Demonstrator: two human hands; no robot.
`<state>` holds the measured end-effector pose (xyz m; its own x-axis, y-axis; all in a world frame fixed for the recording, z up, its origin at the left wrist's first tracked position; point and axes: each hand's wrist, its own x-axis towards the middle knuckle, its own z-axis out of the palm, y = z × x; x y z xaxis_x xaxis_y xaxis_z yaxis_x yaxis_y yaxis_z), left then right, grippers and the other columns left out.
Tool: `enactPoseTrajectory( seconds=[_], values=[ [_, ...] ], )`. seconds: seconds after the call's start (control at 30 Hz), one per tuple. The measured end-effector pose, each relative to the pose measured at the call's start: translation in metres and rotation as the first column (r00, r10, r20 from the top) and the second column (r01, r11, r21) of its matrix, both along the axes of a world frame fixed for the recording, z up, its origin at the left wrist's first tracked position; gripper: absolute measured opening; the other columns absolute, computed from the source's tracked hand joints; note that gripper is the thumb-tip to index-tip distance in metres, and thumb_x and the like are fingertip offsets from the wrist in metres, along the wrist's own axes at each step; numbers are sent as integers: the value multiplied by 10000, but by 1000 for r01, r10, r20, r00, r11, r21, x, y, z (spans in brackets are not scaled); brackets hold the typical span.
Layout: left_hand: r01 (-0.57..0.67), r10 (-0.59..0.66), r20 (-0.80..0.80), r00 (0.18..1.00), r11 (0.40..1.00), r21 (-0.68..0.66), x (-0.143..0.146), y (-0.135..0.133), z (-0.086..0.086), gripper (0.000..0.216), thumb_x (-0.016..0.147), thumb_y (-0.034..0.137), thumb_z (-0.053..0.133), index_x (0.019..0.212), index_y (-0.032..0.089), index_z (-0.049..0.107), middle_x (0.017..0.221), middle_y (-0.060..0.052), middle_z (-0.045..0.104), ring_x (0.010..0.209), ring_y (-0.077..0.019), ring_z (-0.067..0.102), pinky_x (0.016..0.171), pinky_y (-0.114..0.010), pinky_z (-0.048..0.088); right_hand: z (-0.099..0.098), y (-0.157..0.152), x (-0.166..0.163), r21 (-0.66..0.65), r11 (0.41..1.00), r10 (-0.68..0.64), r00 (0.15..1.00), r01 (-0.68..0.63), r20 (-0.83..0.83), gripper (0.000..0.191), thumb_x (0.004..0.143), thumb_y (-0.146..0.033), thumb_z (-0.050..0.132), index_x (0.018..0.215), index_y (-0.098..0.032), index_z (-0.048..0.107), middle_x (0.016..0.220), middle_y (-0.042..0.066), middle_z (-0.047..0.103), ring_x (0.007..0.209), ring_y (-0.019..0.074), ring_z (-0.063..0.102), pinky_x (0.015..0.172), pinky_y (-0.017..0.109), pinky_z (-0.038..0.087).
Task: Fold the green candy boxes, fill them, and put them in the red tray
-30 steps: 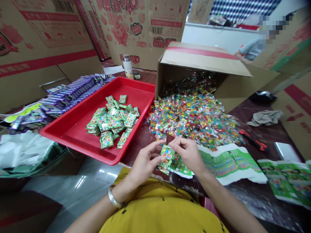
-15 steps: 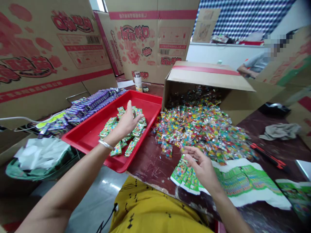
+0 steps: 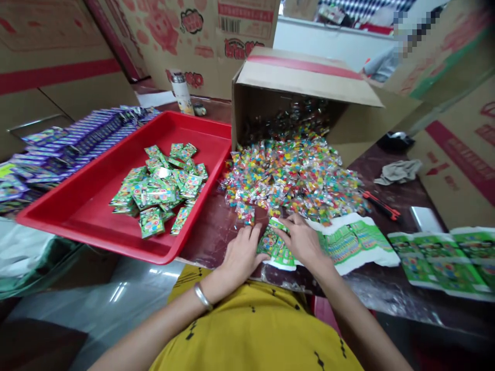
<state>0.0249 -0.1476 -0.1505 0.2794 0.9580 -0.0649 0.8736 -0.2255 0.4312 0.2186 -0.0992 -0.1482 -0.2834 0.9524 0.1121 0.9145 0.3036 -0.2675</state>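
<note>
My left hand [image 3: 240,253] lies at the left edge of a row of green printed packets [image 3: 279,253] near the table's front edge, thumb apart from the fingers. At the packets' upper edge, my right hand [image 3: 303,238] has its thumb and fingers closed on a green packet. More overlapping green packets [image 3: 346,239] run to the right, bordered in white. Just beyond my hands spreads a heap of small clear bags of colourful candy [image 3: 290,178]. A red tray [image 3: 87,211] to the left bears a loose pile of filled-looking green packets [image 3: 158,190].
The candy heap spills from a cardboard box [image 3: 301,77] lying on its side. Purple packets [image 3: 85,139] line up left of the tray. A bottle [image 3: 181,94] stands behind it. Right are a red-and-black tool [image 3: 382,206], a cloth [image 3: 398,171] and green sheets [image 3: 436,263]. Someone sits at the back right.
My left hand has moved from over the tray to the green packets in front of me. My right hand has closed at their upper edge. The view has shifted down and rightward.
</note>
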Motion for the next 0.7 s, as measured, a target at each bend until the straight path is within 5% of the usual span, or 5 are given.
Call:
enactPoseTrajectory(
  seconds=[0.4,0.6,0.7],
  values=[
    [-12,12,59,998,1000,4,-2,0,-2,790,786,405,727,1423,209,302,1308,-146,526,1211,-319,522,951,-445,496,0,12,1,80,996,-21,996,28,-87,217,902,-374,622,1036,-244,732,1034,83,649,917,242,641,741,323,480],
    [-6,3,77,997,999,35,-3,-2,-5,786,770,411,737,1417,213,337,1303,-129,541,1206,-328,512,929,-447,508,11,7,-4,162,983,112,979,-84,-172,174,913,-311,598,986,-237,737,1011,80,681,960,244,622,829,347,466],
    [-1,-7,105,994,997,75,-2,-4,-5,777,785,405,723,1432,200,343,1291,-139,557,1203,-323,515,982,-456,478,21,3,-10,80,996,56,939,-30,-338,154,915,-329,587,861,-219,680,819,45,679,761,200,627,714,315,468]
  ],
)
